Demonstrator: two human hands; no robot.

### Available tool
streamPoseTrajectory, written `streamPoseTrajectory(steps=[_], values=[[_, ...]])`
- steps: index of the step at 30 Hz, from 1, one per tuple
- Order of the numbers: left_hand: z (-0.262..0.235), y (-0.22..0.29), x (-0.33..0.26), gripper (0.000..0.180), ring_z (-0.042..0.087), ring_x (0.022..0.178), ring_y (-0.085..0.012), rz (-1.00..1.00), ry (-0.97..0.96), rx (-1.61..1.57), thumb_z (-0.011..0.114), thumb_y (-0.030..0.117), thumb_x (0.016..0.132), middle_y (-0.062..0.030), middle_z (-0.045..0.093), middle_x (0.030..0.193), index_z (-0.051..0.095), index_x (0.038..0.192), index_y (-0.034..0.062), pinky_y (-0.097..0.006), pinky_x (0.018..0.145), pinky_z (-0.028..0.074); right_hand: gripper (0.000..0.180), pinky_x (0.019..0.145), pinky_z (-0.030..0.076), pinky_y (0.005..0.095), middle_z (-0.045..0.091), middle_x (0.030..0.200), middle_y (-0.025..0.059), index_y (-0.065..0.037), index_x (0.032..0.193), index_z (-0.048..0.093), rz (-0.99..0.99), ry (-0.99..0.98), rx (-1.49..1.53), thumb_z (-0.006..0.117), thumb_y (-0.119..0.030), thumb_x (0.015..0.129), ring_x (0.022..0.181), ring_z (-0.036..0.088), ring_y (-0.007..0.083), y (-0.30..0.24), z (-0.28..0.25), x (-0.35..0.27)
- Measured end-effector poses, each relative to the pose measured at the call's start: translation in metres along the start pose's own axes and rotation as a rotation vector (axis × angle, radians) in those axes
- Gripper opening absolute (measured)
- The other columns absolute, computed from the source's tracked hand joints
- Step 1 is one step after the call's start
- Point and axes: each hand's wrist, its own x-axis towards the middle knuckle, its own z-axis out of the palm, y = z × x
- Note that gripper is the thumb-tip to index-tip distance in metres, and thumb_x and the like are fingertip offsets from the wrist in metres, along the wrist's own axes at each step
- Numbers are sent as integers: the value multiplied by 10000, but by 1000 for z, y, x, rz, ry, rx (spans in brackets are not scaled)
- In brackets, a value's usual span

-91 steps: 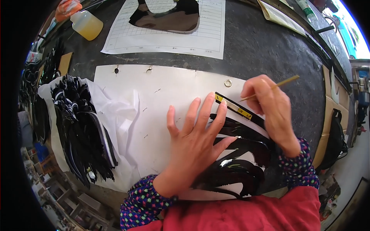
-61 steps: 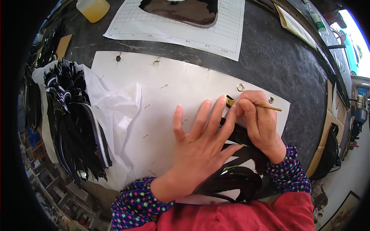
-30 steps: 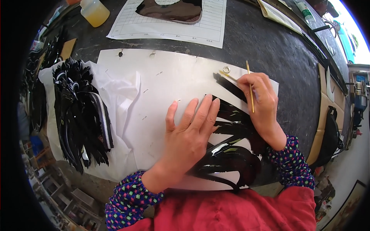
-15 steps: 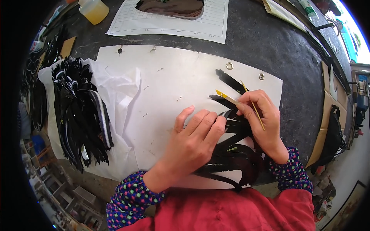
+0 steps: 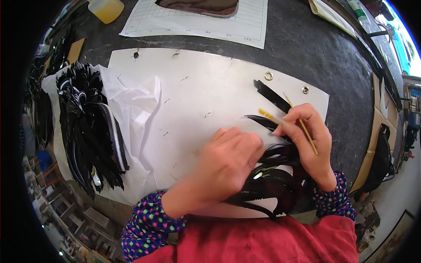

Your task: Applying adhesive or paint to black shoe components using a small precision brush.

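Observation:
My right hand is closed round a small flat tool with a yellow tip and a thin yellow stick. Just under its fingers, a pointed black strip and a blunt-ended black strip stick out over the white board. To the left, my left hand, smeared by motion, has its fingers curled together; whatever they may hold is hidden. Beside and below both hands lies a pile of glossy, curved black strips, partly covered by the left hand.
At the left, a bundle of black and white strips rests on crumpled white paper. A printed sheet with a dark brown tray on it is at the far side, near a bottle of yellow liquid. Cardboard lines the right edge.
My left hand has drawn its fingers in, from spread over the strips to curled. My right hand has shifted slightly right with the tool and stick, and more of the black pile shows.

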Motion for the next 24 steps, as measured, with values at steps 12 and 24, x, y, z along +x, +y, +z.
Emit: streamPoseTrajectory(steps=[12,24], values=[[16,1,-8,394,576,1135,-221,109,42,819,687,167,895,-72,632,1244,669,1283,95,-397,1019,385,130,711,444,199,578,977,20,5,1058,599,-89,44,-194,649,47,946,791,553,66,6,1,-8],[24,-1,-14,438,571,1235,-230,15,19,778,673,289,932,-72,629,1320,661,1303,59,-445,1097,343,156,636,494,280,637,904,109,10,1010,646,-193,100,-336,696,74,877,725,615,196,9,13,0]])
